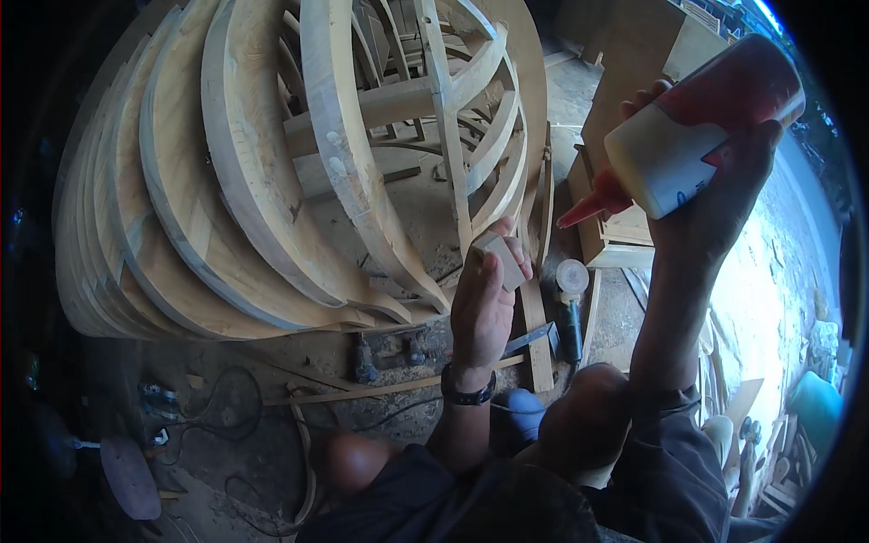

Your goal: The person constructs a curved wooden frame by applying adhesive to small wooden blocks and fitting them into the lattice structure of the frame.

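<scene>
My right hand [724, 195] grips a large glue bottle [674, 149], white and red with a red nozzle, tipped so the nozzle points down and to the left. Pinched between thumb and fingers of my left hand [482, 308] is a small pale wood block [503, 260]. The nozzle tip is apart from the block, up and to its right. Just beyond my left hand rises a curved wooden frame [339, 172] of bent ribs, like a boat hull. Whether glue is on the block I cannot make out.
On the floor by my knees lie an angle grinder [571, 299], a metal square [534, 338] and long wood strips [398, 389]. A wooden box [625, 237] stands behind the bottle. Cables [226, 407] curl at the lower left, and a teal container [816, 403] is at the far right.
</scene>
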Demonstrator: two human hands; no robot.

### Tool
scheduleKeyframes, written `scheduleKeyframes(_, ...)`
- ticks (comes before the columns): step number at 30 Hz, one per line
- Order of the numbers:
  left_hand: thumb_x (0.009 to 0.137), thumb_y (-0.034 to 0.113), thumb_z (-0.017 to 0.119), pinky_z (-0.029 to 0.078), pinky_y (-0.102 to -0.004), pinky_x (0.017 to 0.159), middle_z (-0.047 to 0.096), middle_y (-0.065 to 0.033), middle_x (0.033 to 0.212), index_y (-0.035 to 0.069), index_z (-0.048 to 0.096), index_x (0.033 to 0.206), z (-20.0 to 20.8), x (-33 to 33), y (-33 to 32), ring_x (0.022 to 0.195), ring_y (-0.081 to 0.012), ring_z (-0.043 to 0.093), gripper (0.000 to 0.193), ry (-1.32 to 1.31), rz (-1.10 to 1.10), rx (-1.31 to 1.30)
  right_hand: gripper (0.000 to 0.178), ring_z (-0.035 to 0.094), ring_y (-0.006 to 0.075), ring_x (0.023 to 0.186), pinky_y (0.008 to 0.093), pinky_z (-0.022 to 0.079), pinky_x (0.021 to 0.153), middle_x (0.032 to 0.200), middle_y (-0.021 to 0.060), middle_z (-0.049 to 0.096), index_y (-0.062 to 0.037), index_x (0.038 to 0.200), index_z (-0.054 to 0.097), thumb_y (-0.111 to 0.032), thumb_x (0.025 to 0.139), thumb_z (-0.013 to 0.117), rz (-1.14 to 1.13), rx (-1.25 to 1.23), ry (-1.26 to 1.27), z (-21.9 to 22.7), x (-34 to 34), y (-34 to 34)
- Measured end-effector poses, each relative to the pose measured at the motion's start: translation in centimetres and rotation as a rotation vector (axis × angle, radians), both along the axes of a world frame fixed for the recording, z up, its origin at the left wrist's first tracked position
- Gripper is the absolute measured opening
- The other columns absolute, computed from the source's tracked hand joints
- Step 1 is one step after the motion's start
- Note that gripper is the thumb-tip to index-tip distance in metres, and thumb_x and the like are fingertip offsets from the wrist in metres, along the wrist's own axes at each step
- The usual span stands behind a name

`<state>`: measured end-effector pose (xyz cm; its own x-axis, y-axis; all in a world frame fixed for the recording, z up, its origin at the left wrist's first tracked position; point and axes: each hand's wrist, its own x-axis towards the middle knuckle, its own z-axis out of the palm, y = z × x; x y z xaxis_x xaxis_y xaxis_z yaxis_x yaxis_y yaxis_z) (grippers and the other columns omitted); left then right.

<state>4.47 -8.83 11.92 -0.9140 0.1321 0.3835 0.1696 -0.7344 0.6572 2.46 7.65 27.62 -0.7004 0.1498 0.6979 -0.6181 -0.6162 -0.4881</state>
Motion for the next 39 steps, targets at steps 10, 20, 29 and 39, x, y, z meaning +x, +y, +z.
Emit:
scheduleKeyframes(10,0.102,0.029,0.042,0.04,-0.0309,0.086,0.051,-0.0076,0.104,-0.007,0.039,0.142,2.0,0.0,-1.2,0.093,-0.0159,0.047,0.054,-0.115,-0.138,0.295,0.061,0.069,0.0314,0.088,0.0469,0.057,0.08,0.101,0.0165,0.066,-0.0028,0.123,0.053,-0.058,0.097,0.046,-0.249,-0.021,-0.021,1.6,1.4,-1.8)
scheduleKeyframes(20,0.102,0.019,0.05,0.042,-0.0397,0.105,0.061,-0.0142,0.122,-0.008,0.046,0.138,1.0,0.2,-3.9,0.112,-0.0224,0.058,0.045,-0.048,-0.067,0.191,0.06,0.068,0.0302,0.087,0.0458,0.057,0.078,0.1,0.0154,0.065,-0.0036,0.123,0.052,-0.057,0.097,0.044,-0.435,-0.059,-0.088,-0.8,1.2,-3.5)
scheduleKeyframes(29,0.1,0.019,0.056,0.041,-0.0401,0.108,0.055,-0.0159,0.135,-0.005,0.045,0.139,0.3,-0.3,-4.6,0.119,-0.0217,0.056,0.047,-0.013,-0.055,0.172,0.058,0.068,0.0292,0.086,0.0447,0.058,0.076,0.1,0.0144,0.064,-0.0044,0.124,0.051,-0.056,0.098,0.043,-0.493,-0.076,-0.122,-2.1,-0.1,-4.2)
scheduleKeyframes(39,0.094,0.024,0.067,0.044,-0.0335,0.098,0.063,-0.0098,0.117,-0.003,0.049,0.137,1.0,-0.3,-4.2,0.107,-0.0154,0.058,0.054,0.033,0.055,-0.12,0.057,0.067,0.028,0.085,0.0436,0.058,0.074,0.099,0.0133,0.063,-0.0053,0.124,0.05,-0.056,0.099,0.041,-0.528,-0.086,-0.131,-2.6,-0.6,-4.4)
